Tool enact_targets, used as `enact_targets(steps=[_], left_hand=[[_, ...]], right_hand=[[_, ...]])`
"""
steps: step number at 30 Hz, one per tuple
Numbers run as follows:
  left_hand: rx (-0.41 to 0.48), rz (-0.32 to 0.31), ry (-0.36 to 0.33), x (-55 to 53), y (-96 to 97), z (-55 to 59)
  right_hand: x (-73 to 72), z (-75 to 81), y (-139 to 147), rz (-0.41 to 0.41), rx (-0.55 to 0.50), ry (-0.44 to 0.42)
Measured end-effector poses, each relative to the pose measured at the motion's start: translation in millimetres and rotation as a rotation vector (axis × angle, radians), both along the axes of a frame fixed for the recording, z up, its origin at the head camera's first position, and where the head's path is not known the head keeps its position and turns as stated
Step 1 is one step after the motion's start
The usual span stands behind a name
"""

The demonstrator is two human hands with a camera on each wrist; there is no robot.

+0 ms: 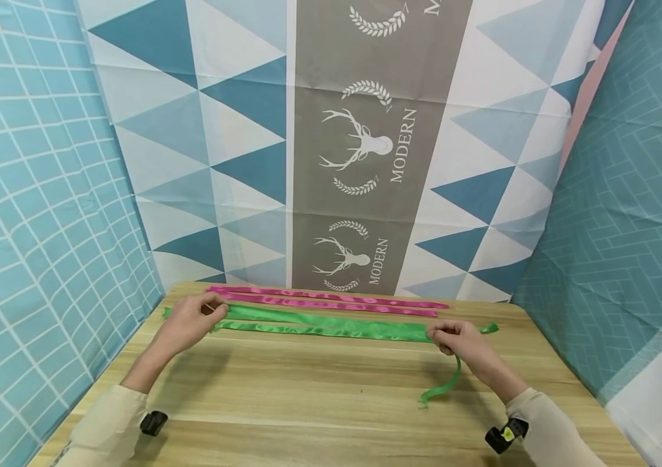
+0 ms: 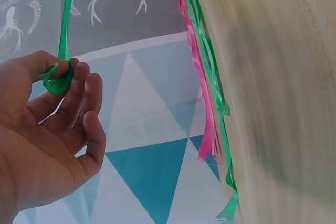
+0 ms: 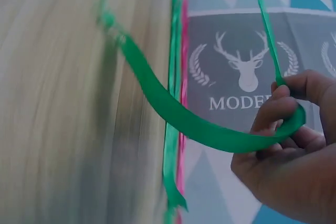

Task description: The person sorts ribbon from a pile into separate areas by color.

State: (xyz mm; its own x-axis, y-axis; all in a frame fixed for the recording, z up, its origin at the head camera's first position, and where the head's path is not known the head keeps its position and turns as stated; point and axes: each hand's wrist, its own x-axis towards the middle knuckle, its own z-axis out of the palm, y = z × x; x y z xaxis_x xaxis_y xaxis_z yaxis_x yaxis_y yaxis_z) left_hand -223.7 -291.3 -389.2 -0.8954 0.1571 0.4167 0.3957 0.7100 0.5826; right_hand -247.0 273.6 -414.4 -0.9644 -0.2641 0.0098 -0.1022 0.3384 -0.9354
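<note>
A green satin ribbon [image 3: 184, 121] is stretched between my two hands above the table. My left hand [image 1: 187, 322] pinches one end between thumb and forefinger, and a short loop of it curls below the thumb in the left wrist view. My right hand [image 1: 466, 345] pinches the ribbon farther along, and a loose tail [image 1: 446, 388] hangs from it toward the tabletop. Beneath the stretched length, more green ribbon [image 2: 207, 56] lies along the table, partly covered by the held one in the head view.
Pink ribbons [image 1: 331, 303] lie lengthwise at the back of the wooden table [image 1: 307, 402], behind the green ones. A patterned cloth [image 1: 249, 162] hangs right behind the back edge. Blue sheets close off the left [image 1: 33, 194] and right sides [image 1: 628, 214].
</note>
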Motion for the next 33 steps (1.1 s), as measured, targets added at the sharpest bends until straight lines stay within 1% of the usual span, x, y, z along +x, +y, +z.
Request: enact_targets(steps=[1,3,5,8,10,12,15,20,22,25,29,33], left_hand=[[0.002,-0.001,-0.003,0.3,-0.3,0.5],[0.005,-0.002,-0.010,0.4,-1.4,0.9],[0.009,0.000,-0.012,0.6,-2.2,1.6],[0.010,-0.002,-0.011,0.3,-3.8,2.5],[0.005,0.003,-0.004,0.2,-4.6,3.4],[0.004,0.008,-0.004,0.1,-5.8,4.0],[0.002,0.021,0.001,1.0,-7.0,5.9],[-0.007,0.038,0.039,1.7,-8.8,9.7],[-0.012,0.038,0.052,1.7,-9.5,11.2],[-0.014,0.042,0.052,2.4,-10.3,12.8],[-0.018,0.044,0.046,3.3,-11.4,13.1],[-0.010,0.030,0.049,3.6,-10.9,12.7]], right_hand=[[0.9,-0.1,-1,-0.022,0.048,0.033],[2.8,0.0,-2,-0.042,0.140,0.120],[4.3,0.0,-3,-0.039,0.221,0.218],[5.3,-0.2,-4,-0.008,0.321,0.371],[5.3,-0.6,-3,0.013,0.370,0.451],[5.2,-0.6,-3,0.030,0.403,0.507],[5.0,0.3,-2,0.046,0.437,0.548],[5.5,2.0,0,0.055,0.509,0.606],[5.8,1.6,2,0.044,0.547,0.641],[6.1,0.0,5,0.018,0.590,0.681],[6.3,-2.8,9,-0.023,0.624,0.701],[5.3,-5.8,11,-0.064,0.675,0.719]])
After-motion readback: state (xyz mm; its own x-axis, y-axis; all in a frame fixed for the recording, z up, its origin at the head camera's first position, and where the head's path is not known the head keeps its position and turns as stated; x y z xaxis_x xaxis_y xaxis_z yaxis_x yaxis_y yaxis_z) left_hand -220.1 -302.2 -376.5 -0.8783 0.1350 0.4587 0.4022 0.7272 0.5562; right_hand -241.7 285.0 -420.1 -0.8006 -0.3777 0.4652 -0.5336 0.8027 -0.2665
